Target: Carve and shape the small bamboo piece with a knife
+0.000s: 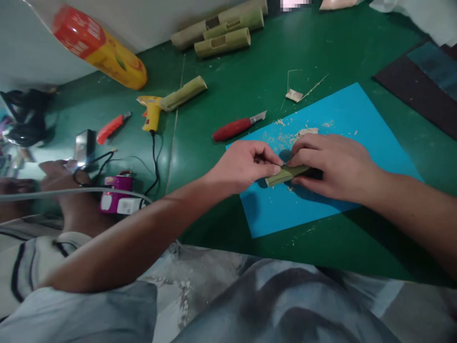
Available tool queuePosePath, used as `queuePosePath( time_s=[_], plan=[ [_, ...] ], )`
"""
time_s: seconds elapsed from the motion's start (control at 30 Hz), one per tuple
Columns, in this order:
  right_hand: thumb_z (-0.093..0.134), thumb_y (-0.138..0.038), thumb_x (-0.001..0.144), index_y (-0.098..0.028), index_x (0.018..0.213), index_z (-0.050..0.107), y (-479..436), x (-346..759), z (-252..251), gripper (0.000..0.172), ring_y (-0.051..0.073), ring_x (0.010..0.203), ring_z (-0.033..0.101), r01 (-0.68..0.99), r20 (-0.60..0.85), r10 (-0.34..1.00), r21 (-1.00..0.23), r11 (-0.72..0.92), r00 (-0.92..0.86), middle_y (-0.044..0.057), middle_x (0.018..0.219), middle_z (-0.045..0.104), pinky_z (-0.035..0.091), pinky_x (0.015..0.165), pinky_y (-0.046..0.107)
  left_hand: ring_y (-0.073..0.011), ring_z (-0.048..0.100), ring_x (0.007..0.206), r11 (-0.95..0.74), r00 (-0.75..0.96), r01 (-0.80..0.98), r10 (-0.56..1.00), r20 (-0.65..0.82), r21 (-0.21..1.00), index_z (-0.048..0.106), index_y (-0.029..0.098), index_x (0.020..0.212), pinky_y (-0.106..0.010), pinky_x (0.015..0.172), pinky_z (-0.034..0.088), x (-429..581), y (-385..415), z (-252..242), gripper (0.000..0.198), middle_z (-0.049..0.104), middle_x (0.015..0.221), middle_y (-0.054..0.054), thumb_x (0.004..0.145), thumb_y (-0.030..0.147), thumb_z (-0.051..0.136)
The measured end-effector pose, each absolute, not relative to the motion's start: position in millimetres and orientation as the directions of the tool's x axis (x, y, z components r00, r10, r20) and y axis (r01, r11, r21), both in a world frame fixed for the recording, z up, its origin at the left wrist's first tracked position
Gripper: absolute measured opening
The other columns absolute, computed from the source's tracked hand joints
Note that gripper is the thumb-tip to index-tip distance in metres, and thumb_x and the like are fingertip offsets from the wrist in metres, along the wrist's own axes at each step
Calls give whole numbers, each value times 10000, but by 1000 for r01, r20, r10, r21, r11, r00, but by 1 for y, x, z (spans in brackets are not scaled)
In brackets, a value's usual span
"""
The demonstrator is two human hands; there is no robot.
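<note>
A short green bamboo tube (280,178) lies low over a blue sheet (371,124), tilted slightly up to the right. My right hand (333,164) wraps round its right part and hides that end. At the left end, my left hand (246,164) is closed, with thumb and forefinger pinched against the tube's top edge. Whether a small sliver sits between those fingertips I cannot make out. Pale shavings (307,132) are scattered on the sheet just beyond my hands. A red-handled knife (233,129) rests beside the sheet's upper left edge, blade pointing right.
Several notched bamboo tubes (223,43) lie by the wall. A yellow glue gun (153,112) touches another bamboo tube (185,93). An orange cutter (110,129) and a yellow-red bottle (103,47) stand left. Another person's hand (59,174) is near a purple box (116,193). Dark sheets (414,85) lie right.
</note>
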State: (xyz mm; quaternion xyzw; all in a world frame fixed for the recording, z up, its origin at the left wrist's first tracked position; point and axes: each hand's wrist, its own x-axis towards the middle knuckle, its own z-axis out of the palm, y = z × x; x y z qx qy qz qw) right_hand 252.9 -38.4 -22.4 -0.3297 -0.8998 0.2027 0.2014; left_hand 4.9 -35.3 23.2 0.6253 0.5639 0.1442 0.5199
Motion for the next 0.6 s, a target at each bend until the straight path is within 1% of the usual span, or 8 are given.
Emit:
queuePosePath(
  time_s=[0.13,0.2,0.33,0.5,0.6],
  plan=[
    [605,-373,968,-242,1025,711,-38,253,-22,177,263,961,624,512,221,676,-501,697,-703,98,1142,713,335,717,368,-128,648,659,220,312,559,837,-449,800,762,191,798,-222,613,473,3,-36,26,119,728,721,-5,732,280,804],
    [613,-362,963,-245,1022,713,-38,253,-22,165,259,963,623,509,221,675,-506,696,-704,94,1134,713,331,714,366,-123,642,651,218,303,564,842,-446,796,763,187,797,-219,607,469,4,-36,27,118,723,712,-3,732,277,804],
    [631,-352,948,-247,1021,724,-38,253,-22,158,280,987,630,499,225,675,-521,692,-702,101,1129,711,332,721,372,-132,665,685,198,320,552,847,-425,810,769,186,823,-227,629,503,9,-34,25,124,746,760,-8,723,248,810],
    [626,-358,947,-249,1017,718,-38,253,-21,158,275,962,631,509,220,678,-510,693,-702,99,1137,715,337,717,375,-142,690,687,231,306,567,832,-462,791,755,188,804,-227,635,519,3,-38,27,105,749,736,-8,759,271,803],
    [623,-357,951,-252,1008,713,-38,252,-22,150,274,981,631,506,229,673,-503,701,-703,95,1133,718,341,720,375,-137,685,687,204,306,551,852,-424,809,765,182,823,-230,639,521,4,-39,24,103,757,763,-14,761,252,809]
  ],
)
